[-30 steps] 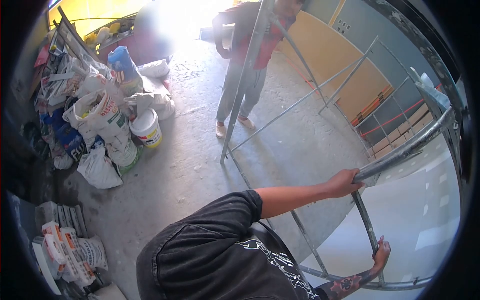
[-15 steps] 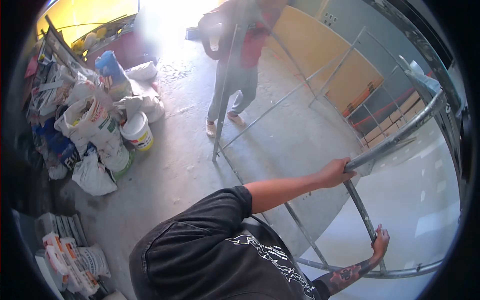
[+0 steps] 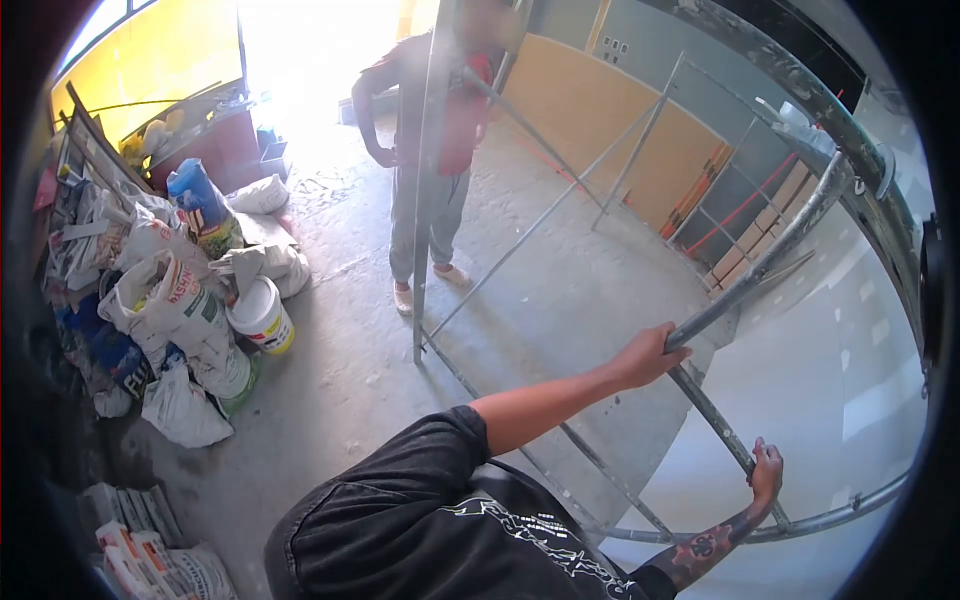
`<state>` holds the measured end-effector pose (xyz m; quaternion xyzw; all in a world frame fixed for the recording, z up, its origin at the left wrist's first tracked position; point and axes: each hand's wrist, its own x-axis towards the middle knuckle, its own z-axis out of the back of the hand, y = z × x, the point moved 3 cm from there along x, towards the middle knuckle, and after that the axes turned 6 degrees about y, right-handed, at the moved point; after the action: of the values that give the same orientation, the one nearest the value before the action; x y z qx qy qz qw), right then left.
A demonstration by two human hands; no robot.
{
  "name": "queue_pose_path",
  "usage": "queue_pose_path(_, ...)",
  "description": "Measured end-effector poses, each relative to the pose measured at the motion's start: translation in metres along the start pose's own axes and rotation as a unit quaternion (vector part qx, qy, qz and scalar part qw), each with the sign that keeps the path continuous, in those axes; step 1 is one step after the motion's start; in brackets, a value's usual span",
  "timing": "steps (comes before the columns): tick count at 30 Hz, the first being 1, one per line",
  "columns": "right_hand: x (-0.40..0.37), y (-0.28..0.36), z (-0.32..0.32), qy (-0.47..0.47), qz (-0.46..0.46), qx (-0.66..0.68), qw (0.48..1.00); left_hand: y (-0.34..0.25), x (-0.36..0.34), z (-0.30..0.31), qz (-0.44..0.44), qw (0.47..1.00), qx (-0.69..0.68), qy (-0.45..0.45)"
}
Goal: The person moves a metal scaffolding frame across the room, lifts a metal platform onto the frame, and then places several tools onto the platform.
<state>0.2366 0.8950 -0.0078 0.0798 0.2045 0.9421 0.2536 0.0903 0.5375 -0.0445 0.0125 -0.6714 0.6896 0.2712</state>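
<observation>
View from a head-worn camera, looking down past a black T-shirt at a metal scaffold frame (image 3: 800, 225) on the right. The person's left hand (image 3: 648, 357) is wrapped fully round the near end of the frame's top rail (image 3: 760, 265), whose long axis runs up and away to the far right. The right hand (image 3: 767, 472), on a tattooed forearm, sits lower and nearer, fingers closed round a diagonal tube (image 3: 715, 420) that slants down from just beside the left hand toward the near right. The two hands are apart on joined tubes. At the far end a second person (image 3: 440, 210) stands at the frame's upright pole (image 3: 420, 260). To the left, on the concrete floor (image 3: 350, 370), lie piled sacks (image 3: 170, 300) and a white bucket (image 3: 260, 315).
</observation>
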Motion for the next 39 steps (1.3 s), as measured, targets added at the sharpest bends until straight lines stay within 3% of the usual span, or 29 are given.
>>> queue_pose_path(12,-0.002,-0.002,-0.002,-0.034,-0.043,-0.042,0.998,0.001,0.008,0.002,0.020,0.999,-0.016,0.034)
queue_pose_path(13,-0.002,-0.005,-0.003,-0.057,-0.009,-0.060,0.997,0.006,0.003,-0.003,0.052,0.997,-0.043,0.035)
queue_pose_path(16,0.000,-0.007,-0.006,-0.077,0.053,-0.142,0.985,0.034,0.012,-0.010,0.016,1.000,-0.010,0.000)
queue_pose_path(17,0.004,-0.016,-0.009,-0.078,0.134,-0.223,0.962,0.034,0.013,-0.006,0.048,0.998,0.009,0.039)
queue_pose_path(18,0.009,-0.025,-0.012,-0.078,0.095,-0.187,0.975,0.045,0.015,-0.007,0.027,0.998,-0.035,0.052)
queue_pose_path(19,0.017,-0.045,-0.021,-0.149,0.122,-0.236,0.953,0.058,0.016,-0.012,0.019,0.993,-0.105,0.054)
queue_pose_path(20,0.005,-0.027,-0.016,-0.144,0.179,-0.325,0.917,0.067,0.014,-0.013,0.038,0.992,-0.099,0.075)
queue_pose_path(22,-0.005,-0.012,-0.008,-0.124,0.135,-0.317,0.931,0.094,0.000,-0.024,0.093,0.980,-0.165,0.054)
queue_pose_path(24,-0.009,0.004,0.007,-0.105,-0.037,-0.092,0.990,0.112,0.000,-0.027,0.070,0.987,-0.142,0.034)
queue_pose_path(29,-0.013,0.007,0.008,-0.110,-0.011,-0.088,0.990,0.115,0.000,-0.026,0.042,0.989,-0.143,-0.019)
queue_pose_path(32,-0.024,-0.018,0.018,-0.108,0.072,-0.081,0.988,0.124,-0.004,-0.028,0.007,0.992,-0.114,-0.045)
queue_pose_path(35,-0.039,-0.045,0.027,-0.165,0.402,0.053,0.899,0.105,-0.008,-0.034,-0.008,0.993,-0.099,-0.069)
queue_pose_path(37,-0.058,-0.084,0.058,-0.270,0.452,0.077,0.847,0.106,-0.006,-0.035,-0.012,0.991,-0.091,-0.095)
queue_pose_path(39,-0.065,-0.136,0.076,-0.412,0.379,0.074,0.826,0.116,-0.007,-0.033,-0.006,0.989,-0.074,-0.128)
